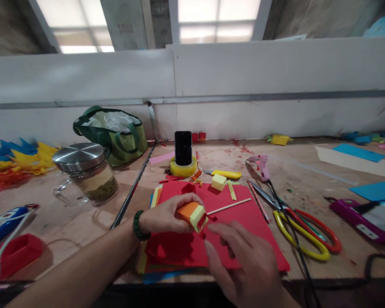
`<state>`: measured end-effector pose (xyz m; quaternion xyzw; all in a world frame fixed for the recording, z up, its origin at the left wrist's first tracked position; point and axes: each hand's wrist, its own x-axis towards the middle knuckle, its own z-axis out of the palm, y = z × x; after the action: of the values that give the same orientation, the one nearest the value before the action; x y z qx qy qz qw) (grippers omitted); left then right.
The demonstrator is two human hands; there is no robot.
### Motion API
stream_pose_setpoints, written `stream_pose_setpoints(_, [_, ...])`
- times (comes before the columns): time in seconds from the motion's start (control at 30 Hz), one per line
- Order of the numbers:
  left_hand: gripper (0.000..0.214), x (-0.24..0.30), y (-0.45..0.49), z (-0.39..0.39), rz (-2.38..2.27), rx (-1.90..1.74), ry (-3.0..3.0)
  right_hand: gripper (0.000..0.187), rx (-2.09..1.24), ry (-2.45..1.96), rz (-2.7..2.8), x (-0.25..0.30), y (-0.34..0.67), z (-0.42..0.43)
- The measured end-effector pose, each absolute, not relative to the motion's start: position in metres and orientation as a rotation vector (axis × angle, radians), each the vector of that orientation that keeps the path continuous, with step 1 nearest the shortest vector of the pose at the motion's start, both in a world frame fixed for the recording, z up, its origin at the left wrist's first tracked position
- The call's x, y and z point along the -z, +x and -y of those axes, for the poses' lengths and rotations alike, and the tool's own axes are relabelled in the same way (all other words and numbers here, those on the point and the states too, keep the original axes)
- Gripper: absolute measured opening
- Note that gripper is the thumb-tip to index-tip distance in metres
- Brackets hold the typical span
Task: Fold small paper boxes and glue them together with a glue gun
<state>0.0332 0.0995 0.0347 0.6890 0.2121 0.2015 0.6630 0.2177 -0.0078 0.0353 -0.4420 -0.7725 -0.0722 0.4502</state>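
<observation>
Between the thumb and fingers of my left hand (170, 216) is a small orange-and-yellow box-shaped craft piece (190, 214), with red bits at its right end. My right hand (247, 261) is just to the right of it, thumb and forefinger apart, their tips close to the red bits; nothing shows held in it. Both hands are above a stack of coloured sheets, the top one red (176, 252). A pale yellow block (218, 182), a thin yellow strip (232, 190) and a pale stick (229, 206) lie on the red sheet.
Right of the sheets are large scissors (303, 231), a pink glue gun (262, 167) with a black cord and a purple tool (361, 220). Behind lie a yellow utility knife (226, 174) and an upright phone (183, 148). Leftward stand a glass mug (94, 175) and a green bag (122, 141).
</observation>
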Motion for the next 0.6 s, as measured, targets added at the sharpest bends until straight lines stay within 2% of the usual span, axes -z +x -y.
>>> stream_pose_setpoints(0.6, [0.046,-0.032,0.032,-0.099,-0.471,-0.409,1.594,0.011,0.153,-1.137,1.833,-0.024,0.217,-0.009])
